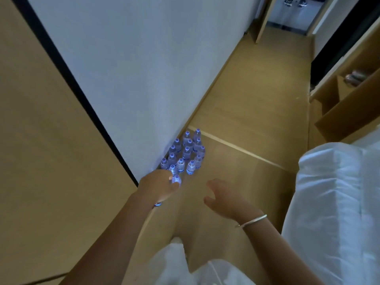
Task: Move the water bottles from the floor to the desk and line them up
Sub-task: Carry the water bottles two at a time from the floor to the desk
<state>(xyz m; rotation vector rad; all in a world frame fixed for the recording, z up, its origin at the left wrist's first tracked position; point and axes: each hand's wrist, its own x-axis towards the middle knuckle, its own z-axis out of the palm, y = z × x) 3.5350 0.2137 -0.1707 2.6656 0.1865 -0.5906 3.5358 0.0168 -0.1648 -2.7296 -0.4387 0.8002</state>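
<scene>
Upright water bottles [186, 153] clustered on the wooden floor [246, 124] against the white wall [144, 68]. Left hand [158, 185] wrapped around the nearest bottle [176, 179]. Right hand [223, 197] spread, empty, just right.

A cluster of water bottles [186, 153] stands upright on the floor [246, 124], tight against the foot of the wall [133, 79]. My left hand [159, 186] is at the near end of that cluster, touching the nearest bottle [176, 179]. My right hand [224, 199] hovers to the right of the cluster, apart from it. A bed [333, 202] lies further right.
</scene>
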